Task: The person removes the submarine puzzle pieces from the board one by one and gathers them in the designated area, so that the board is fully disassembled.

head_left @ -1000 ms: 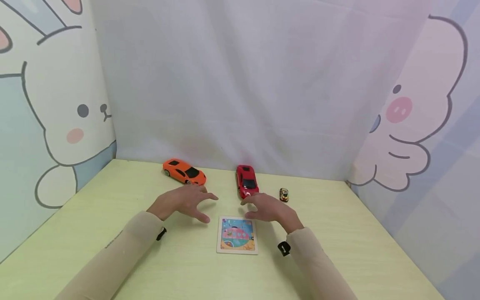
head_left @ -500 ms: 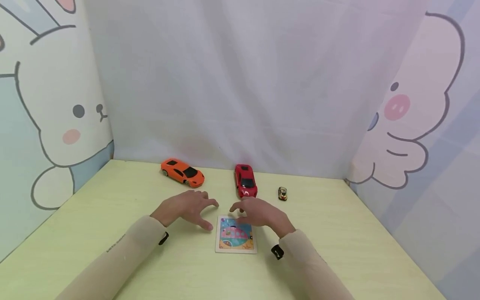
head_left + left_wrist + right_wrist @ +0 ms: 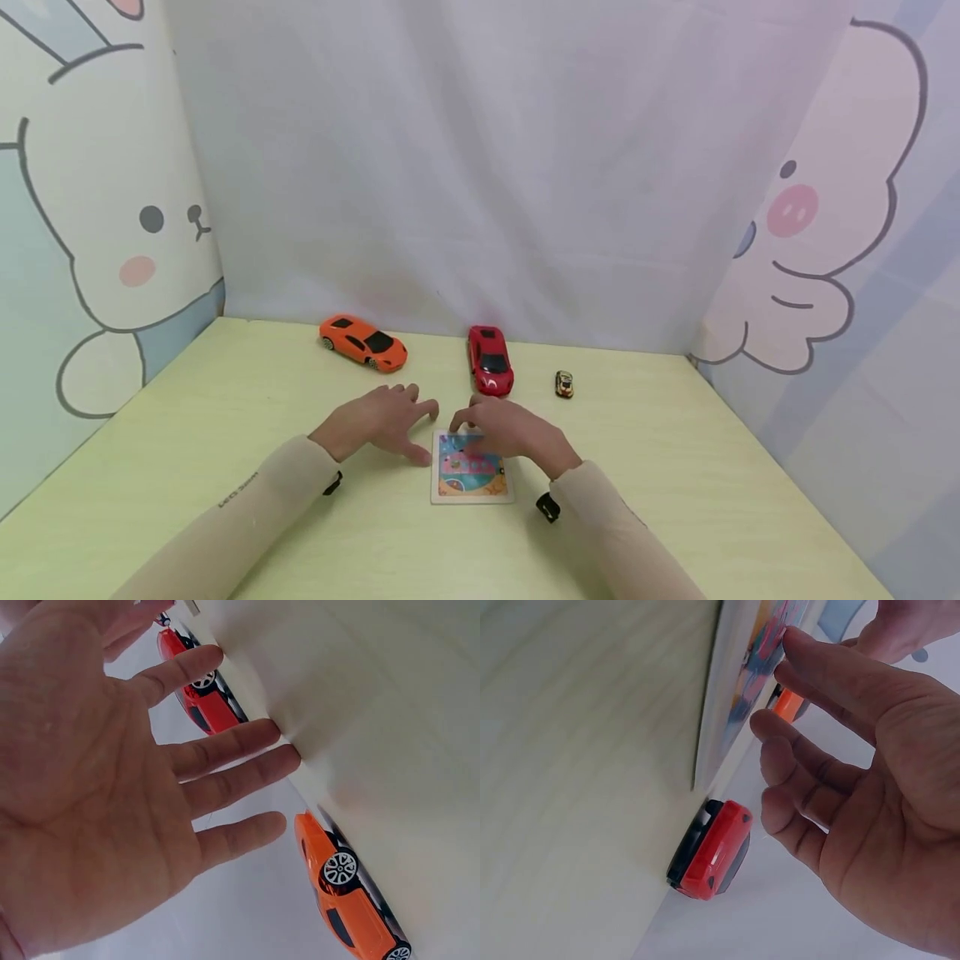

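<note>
A small square puzzle board (image 3: 472, 485) with a colourful picture lies flat on the pale green table (image 3: 225, 433). My right hand (image 3: 483, 429) is over its far half, fingers loosely bent, with fingertips touching the picture (image 3: 744, 690). My left hand (image 3: 405, 423) is just left of the board, palm down with fingers spread (image 3: 247, 750), its thumb close to the board's left edge. Neither hand holds anything. A red toy car (image 3: 491, 360) stands just beyond my right hand, and an orange toy car (image 3: 363, 342) sits beyond my left hand.
A tiny dark and yellow toy car (image 3: 564, 383) sits right of the red car. White curtains and cartoon-printed panels close the table in at the back and on both sides. Bare tabletop lies to the left, right and front of the board.
Both hands have drawn inward and nearer to me. The right hand went from beside the red car to over the board's far half; the left hand closed in on its left edge.
</note>
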Motion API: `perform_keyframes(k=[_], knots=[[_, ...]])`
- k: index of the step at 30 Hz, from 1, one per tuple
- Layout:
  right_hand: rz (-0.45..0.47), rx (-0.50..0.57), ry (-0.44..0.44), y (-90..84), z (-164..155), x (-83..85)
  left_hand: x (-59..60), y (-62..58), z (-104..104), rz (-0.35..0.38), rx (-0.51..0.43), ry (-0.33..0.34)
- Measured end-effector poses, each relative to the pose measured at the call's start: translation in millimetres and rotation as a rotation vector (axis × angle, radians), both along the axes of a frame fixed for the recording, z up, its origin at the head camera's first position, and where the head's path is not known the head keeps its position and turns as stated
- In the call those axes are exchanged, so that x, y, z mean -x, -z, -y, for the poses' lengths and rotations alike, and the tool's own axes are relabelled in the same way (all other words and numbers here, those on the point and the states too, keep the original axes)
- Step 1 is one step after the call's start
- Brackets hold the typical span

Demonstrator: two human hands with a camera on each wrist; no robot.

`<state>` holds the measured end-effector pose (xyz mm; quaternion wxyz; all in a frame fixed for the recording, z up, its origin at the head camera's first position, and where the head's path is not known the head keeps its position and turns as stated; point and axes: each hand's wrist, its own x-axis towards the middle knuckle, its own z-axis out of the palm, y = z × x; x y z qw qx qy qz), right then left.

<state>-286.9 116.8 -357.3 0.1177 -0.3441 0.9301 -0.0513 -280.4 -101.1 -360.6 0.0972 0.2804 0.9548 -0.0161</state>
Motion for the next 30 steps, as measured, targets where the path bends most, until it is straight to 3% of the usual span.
perform_keyframes(k=[7,16,30], knots=[[0.01,0.021,0.007,1.0,-0.9,-0.5,-3.4,3.0,-7.2,-0.002,0.036,-0.033],[0.059,0.056,0.018,3.5,0.3,-0.2,-9.6,1.9,-13.8,0.112,0.011,-0.083],[0.112,0.094,-0.028,2.0,1.9,2.8,-14.6,3.0,-19.2,0.074,0.038,-0.114]])
